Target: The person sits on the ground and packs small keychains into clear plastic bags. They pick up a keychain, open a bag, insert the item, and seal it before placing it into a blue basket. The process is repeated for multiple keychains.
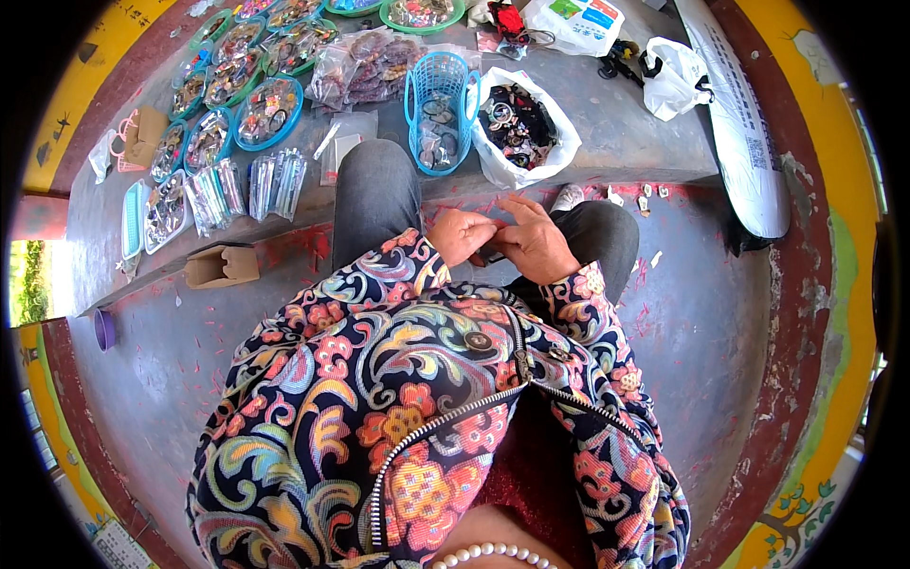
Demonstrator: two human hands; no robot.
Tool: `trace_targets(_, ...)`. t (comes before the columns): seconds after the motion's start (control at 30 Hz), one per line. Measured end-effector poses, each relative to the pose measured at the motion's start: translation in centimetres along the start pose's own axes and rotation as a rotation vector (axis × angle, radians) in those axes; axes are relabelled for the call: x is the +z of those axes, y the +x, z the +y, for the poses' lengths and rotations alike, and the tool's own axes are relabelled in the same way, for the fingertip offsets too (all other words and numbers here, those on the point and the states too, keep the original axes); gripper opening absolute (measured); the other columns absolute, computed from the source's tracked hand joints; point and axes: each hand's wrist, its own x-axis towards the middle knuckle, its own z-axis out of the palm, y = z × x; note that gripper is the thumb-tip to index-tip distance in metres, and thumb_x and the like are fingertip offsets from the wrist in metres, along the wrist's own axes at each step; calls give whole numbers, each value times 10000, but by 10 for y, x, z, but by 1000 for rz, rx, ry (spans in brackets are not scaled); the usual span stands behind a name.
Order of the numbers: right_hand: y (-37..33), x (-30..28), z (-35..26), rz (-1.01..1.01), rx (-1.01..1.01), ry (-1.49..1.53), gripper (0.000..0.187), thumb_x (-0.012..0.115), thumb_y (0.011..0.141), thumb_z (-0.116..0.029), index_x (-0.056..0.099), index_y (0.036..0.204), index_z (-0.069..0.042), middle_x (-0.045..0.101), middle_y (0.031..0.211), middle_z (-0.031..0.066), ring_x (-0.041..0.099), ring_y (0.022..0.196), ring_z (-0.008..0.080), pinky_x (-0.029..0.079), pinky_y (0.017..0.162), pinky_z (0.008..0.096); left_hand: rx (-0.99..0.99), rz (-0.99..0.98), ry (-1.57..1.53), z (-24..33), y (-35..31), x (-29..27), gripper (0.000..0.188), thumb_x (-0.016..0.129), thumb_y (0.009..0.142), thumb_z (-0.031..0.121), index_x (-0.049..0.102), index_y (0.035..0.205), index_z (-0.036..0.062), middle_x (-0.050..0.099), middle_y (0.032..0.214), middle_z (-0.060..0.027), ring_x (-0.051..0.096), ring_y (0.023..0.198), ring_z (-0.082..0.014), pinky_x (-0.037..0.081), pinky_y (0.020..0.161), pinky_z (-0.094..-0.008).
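Observation:
My left hand [462,236] and my right hand [536,243] meet in front of my knees, fingertips pinched together. Something small and dark shows just under the fingers, too hidden to name. Beyond them, a white plastic bag [561,161] stands with its mouth wide, filled with black items and ring-shaped bands. To its left is a blue plastic basket [413,119] with two handles, holding small bagged pieces.
Round trays of small trinkets [269,112] crowd the raised ledge at the left, beside packets of pens [216,194] and clear bags [365,71]. A cardboard box [222,266] and purple cup [104,329] sit lower. A long white wrapped package [749,142] lies right.

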Motion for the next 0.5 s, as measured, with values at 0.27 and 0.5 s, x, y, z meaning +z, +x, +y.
trace_targets(0.27, 0, 2, -5, 28, 96, 90, 159, 639, 626, -75, 683, 778, -86, 552, 1084, 158, 456, 1097, 351, 382, 908, 400, -31, 9, -92, -2, 1, 0, 259, 486, 859, 170, 613, 960, -31, 603, 755, -81, 584, 580, -138, 507, 429, -260)
trace_targets(0.5, 2, 0, -9, 164, 141, 17, 150, 638, 609, -56, 679, 753, -78, 557, 1087, 146, 454, 1102, 344, 409, 884, 383, 43, -11, -84, -8, 2, -3, 302, 455, 881, 233, 577, 1012, -10, 600, 780, -85, 601, 541, -151, 462, 382, -239)
